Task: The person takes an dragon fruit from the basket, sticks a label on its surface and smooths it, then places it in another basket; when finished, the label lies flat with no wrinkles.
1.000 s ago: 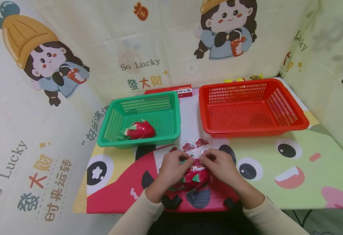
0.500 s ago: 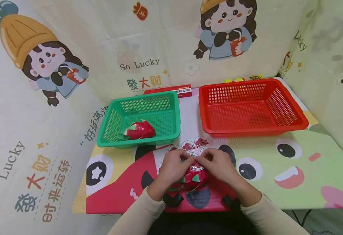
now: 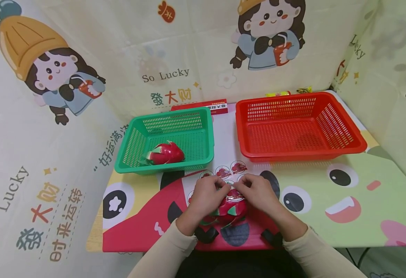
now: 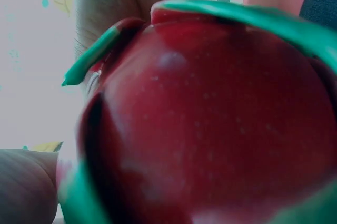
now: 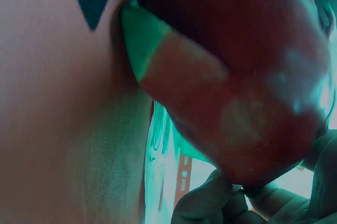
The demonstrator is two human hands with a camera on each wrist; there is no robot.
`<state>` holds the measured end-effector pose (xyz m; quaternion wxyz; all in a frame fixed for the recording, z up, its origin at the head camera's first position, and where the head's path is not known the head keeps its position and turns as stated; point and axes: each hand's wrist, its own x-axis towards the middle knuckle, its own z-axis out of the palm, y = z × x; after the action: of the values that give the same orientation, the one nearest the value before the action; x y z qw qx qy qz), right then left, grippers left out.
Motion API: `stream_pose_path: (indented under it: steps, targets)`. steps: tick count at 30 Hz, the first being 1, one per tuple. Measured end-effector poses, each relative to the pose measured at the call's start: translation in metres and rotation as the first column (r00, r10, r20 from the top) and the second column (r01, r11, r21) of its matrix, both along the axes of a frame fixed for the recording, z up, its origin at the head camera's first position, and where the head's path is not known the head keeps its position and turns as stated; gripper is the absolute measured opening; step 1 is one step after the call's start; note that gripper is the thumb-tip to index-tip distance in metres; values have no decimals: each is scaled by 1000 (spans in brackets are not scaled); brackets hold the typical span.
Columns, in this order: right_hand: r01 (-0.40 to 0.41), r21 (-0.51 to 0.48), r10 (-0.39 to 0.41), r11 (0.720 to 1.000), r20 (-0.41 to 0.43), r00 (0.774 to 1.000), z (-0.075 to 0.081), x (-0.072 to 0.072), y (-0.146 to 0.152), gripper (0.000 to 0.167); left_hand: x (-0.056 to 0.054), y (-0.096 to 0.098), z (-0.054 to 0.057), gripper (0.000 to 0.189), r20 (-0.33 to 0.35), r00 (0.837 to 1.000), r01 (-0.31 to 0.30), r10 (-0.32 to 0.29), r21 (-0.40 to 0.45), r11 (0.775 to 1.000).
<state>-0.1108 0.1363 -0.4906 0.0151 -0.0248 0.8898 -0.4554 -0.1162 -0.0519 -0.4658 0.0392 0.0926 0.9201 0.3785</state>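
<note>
A red dragon fruit (image 3: 231, 211) with green-tipped scales rests on the table close to the person, between the two hands. On its upper side shows a round printed sticker (image 3: 235, 196). The left hand (image 3: 205, 195) pinches at the sticker's upper left edge, thumb and forefinger bent together. From the other side, the right hand (image 3: 259, 194) pinches at the upper right edge, its fingertips almost meeting the left ones. Red skin of the dragon fruit (image 4: 210, 103) fills most of the left wrist view. Fingertips (image 5: 202, 203) gather at the fruit's end in the right wrist view.
Behind the hands lies a sheet of round stickers (image 3: 222, 172). A green basket (image 3: 119, 170) at the left holds another dragon fruit (image 3: 167, 153). The red basket (image 3: 301, 156) stands at the right. A red box (image 3: 219, 107) lies by the back wall.
The right hand has shifted very slightly at the sticker's edge. The fruit, the left hand and the baskets stay practically where they were.
</note>
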Motion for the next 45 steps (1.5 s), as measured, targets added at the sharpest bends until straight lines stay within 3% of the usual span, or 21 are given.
stream_pose_path:
  steps: [7,13,20,27,33,40,45]
  targets:
    - [-22,-16,22,1000,-15,1000,-3,-4,3,13,-2,1,-2,15,-23,1000,15,-15,8,1000]
    - [-42,-16,42,999,32,999,-2,-2,4,16,-3,1,-2,20,14,1000,20,-19,-3,1000]
    - [-40,-41,42,998,52,998,-7,0,5,16,-1,-1,-7,15,-12,1000,12,-11,23,1000]
    - [-59,-84,66,995,80,995,-5,9,18,24,4,-5,-5,23,65,998,12,-15,60,998]
    - [-163,-127,178,978,122,976,0,16,22,36,6,-7,-4,29,134,991,16,-24,58,998]
    - [-151,-202,182,968,142,973,-3,19,20,31,10,-6,-10,25,92,996,7,-13,66,998]
    - [-130,-175,150,976,107,983,-3,19,20,22,12,-3,-11,23,31,1000,0,-1,55,999]
